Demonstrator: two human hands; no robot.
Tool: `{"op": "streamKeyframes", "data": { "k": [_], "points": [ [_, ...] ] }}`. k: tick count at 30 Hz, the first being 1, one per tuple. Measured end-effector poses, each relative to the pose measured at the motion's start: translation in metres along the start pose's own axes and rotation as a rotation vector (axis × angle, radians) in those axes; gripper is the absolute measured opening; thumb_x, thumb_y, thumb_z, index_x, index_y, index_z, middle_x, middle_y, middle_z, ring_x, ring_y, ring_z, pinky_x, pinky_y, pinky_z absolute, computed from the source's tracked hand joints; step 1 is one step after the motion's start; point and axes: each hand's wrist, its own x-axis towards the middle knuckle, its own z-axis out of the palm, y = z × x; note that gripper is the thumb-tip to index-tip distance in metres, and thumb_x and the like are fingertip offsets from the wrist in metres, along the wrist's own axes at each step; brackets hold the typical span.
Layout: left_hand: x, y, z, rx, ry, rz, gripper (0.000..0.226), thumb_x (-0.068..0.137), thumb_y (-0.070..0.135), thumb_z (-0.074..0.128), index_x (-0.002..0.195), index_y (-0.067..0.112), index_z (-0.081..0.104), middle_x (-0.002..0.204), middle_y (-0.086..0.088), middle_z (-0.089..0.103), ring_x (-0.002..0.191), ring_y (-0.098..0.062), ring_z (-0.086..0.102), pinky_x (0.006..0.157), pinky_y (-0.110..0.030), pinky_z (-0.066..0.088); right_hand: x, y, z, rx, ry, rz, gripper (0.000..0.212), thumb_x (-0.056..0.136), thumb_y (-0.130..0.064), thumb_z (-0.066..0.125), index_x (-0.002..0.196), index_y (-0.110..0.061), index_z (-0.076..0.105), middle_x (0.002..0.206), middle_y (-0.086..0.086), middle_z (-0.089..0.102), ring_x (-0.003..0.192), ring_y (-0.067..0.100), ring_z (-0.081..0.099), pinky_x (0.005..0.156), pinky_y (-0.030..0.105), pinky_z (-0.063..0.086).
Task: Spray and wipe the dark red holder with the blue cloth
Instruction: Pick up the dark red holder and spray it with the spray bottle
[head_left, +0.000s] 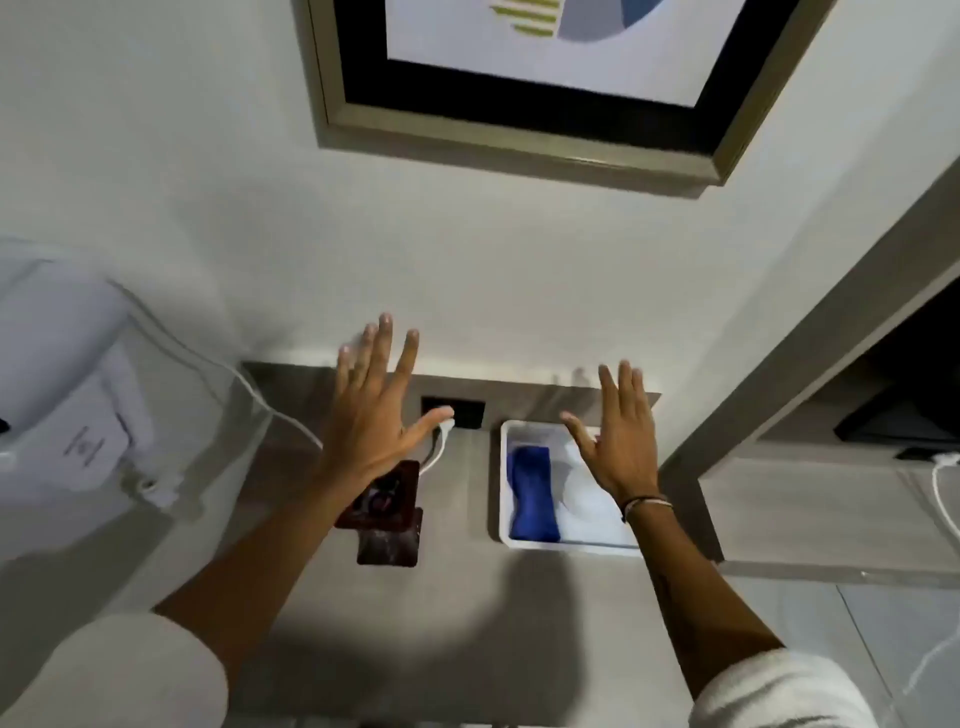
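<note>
The dark red holder (387, 519) stands on the grey table (457, 613), partly under my left wrist. My left hand (371, 410) hovers above and just behind it, fingers spread, holding nothing. The blue cloth (532, 493) lies folded in the left part of a white tray (503, 467). My right hand (618, 436) is raised over the tray's right side, fingers apart and empty. A pale rounded object (584, 491) in the tray is partly hidden by this hand; I cannot tell what it is.
A black wall socket (467, 410) with a white plug and cable (439, 452) sits behind the holder. A white appliance (67, 395) with a cord stands at the left. A framed picture (545, 93) hangs above. A grey shelf unit (831, 467) borders the right.
</note>
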Motion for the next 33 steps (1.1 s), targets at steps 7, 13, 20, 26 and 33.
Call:
{"op": "streamKeyframes", "data": {
  "k": [7, 13, 20, 26, 33],
  "points": [
    [-0.064, -0.020, 0.057, 0.031, -0.304, 0.027, 0.115, 0.082, 0.099, 0.018, 0.170, 0.025, 0.003, 0.180, -0.014, -0.007, 0.167, -0.035, -0.007, 0.132, -0.062, 0.007, -0.048, 0.029, 0.051, 0.470, -0.011, 0.459, 0.082, 0.096, -0.031, 0.080, 0.163, -0.010, 0.037, 0.155, 0.014, 0.058, 0.140, 0.036, 0.060, 0.117, 0.051, 0.052],
    [-0.086, -0.034, 0.071, 0.037, -0.380, 0.038, 0.128, 0.076, 0.100, 0.043, 0.172, 0.022, 0.014, 0.181, -0.009, -0.005, 0.167, -0.031, -0.011, 0.132, -0.062, 0.000, -0.039, 0.030, 0.073, 0.574, 0.048, 0.478, 0.068, 0.099, -0.019, 0.078, 0.159, -0.016, 0.048, 0.145, 0.011, 0.069, 0.121, 0.033, 0.071, 0.110, 0.051, 0.059],
    [-0.092, -0.038, 0.074, 0.018, -0.471, -0.012, 0.142, 0.066, 0.104, 0.050, 0.173, 0.022, 0.008, 0.182, -0.007, -0.007, 0.167, -0.029, -0.013, 0.133, -0.060, -0.001, -0.029, 0.033, 0.083, 0.600, 0.021, 0.522, 0.060, 0.105, -0.018, 0.070, 0.160, -0.011, 0.048, 0.141, 0.017, 0.072, 0.126, 0.037, 0.071, 0.115, 0.050, 0.055],
    [-0.086, -0.030, 0.065, -0.091, -0.490, -0.106, 0.124, 0.062, 0.059, 0.096, 0.163, 0.017, 0.036, 0.170, -0.007, 0.038, 0.165, -0.033, 0.017, 0.131, -0.056, 0.020, -0.030, 0.037, 0.079, 0.567, 0.049, 0.457, 0.057, 0.104, -0.027, 0.071, 0.156, -0.011, 0.054, 0.125, 0.011, 0.078, 0.101, 0.028, 0.075, 0.103, 0.040, 0.060],
    [-0.095, -0.043, 0.063, -0.265, -0.402, -0.100, 0.119, 0.058, 0.045, 0.102, 0.157, 0.014, 0.045, 0.162, -0.010, 0.047, 0.163, -0.037, 0.022, 0.131, -0.060, 0.017, -0.038, 0.011, 0.044, 0.609, 0.215, 0.253, 0.047, 0.103, -0.046, 0.068, 0.139, -0.016, 0.070, 0.097, 0.008, 0.081, 0.078, 0.021, 0.079, 0.081, 0.040, 0.070]
  ]
}}
